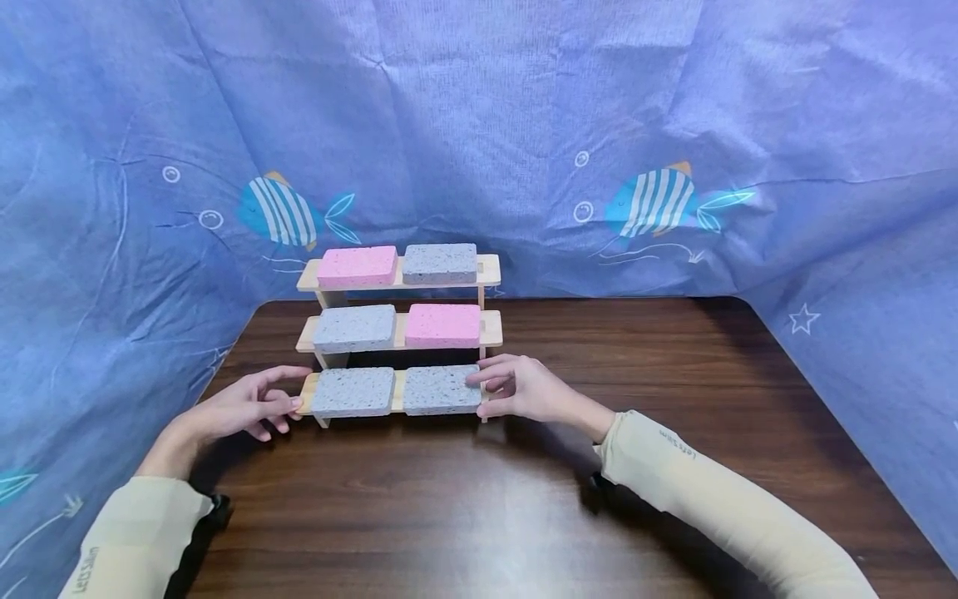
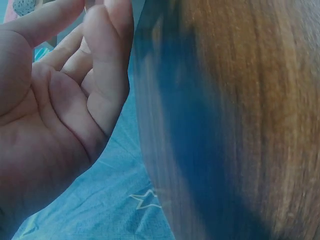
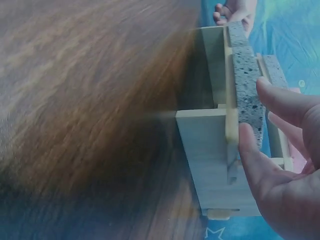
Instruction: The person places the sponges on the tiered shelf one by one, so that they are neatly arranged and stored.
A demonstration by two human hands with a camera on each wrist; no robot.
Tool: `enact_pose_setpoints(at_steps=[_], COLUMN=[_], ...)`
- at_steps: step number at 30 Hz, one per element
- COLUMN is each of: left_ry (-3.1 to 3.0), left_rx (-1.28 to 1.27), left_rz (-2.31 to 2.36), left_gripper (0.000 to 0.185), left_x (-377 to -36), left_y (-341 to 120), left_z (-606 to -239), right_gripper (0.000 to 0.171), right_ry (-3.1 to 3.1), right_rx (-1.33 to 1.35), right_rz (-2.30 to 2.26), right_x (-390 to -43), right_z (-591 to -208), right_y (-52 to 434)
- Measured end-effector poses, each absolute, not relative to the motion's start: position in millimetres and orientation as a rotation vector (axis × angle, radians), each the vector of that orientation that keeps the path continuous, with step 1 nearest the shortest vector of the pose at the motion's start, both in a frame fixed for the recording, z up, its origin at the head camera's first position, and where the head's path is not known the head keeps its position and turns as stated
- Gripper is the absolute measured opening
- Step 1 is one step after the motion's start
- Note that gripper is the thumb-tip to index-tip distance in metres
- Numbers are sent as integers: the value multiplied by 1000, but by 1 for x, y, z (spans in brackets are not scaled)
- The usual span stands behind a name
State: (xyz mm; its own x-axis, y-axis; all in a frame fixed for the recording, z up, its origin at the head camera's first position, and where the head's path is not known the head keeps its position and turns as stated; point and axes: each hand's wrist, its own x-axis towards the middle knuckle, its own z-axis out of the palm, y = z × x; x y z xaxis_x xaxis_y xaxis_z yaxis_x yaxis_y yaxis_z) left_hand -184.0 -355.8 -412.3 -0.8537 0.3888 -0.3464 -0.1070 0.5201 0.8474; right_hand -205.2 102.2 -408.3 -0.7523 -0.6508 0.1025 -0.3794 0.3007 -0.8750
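Note:
A three-tier wooden rack (image 1: 490, 323) stands on the table with two porous, block-shaped sponges on each tier. On the bottom tier lie a left grey sponge (image 1: 353, 392) and a right grey sponge (image 1: 440, 390). My right hand (image 1: 527, 389) holds the right grey sponge at its outer end, a fingertip on top and the thumb (image 3: 247, 145) at the near corner. At the rack's other end, my left hand (image 1: 243, 403) pinches the tip of the bottom board between thumb and index finger. Its fingertips are mostly cut off in the left wrist view.
The middle tier bears a grey sponge (image 1: 355, 328) and a pink sponge (image 1: 443, 324). Up top sit another pink sponge (image 1: 357, 266) and grey sponge (image 1: 440, 263). Behind the dark wooden table (image 1: 636, 374) hangs a blue fish-print cloth (image 1: 479, 125), which also runs along both sides.

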Motion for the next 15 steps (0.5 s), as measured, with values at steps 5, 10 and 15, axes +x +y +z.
enact_pose_setpoints(at_steps=[5, 10, 15], left_ry=[2410, 2888, 3265], left_rx=[303, 463, 536], left_rz=[1220, 930, 684], left_gripper=[59, 43, 40], left_x=[-183, -177, -174], left_y=[-353, -349, -351], left_z=[-404, -393, -376], right_gripper=[42, 38, 36], right_ry=[2237, 2337, 2625], right_rx=[-957, -1042, -1083], right_rz=[-1432, -1288, -1122], right_x=[-208, -209, -212], right_z=[-395, -365, -329], right_y=[112, 134, 165])
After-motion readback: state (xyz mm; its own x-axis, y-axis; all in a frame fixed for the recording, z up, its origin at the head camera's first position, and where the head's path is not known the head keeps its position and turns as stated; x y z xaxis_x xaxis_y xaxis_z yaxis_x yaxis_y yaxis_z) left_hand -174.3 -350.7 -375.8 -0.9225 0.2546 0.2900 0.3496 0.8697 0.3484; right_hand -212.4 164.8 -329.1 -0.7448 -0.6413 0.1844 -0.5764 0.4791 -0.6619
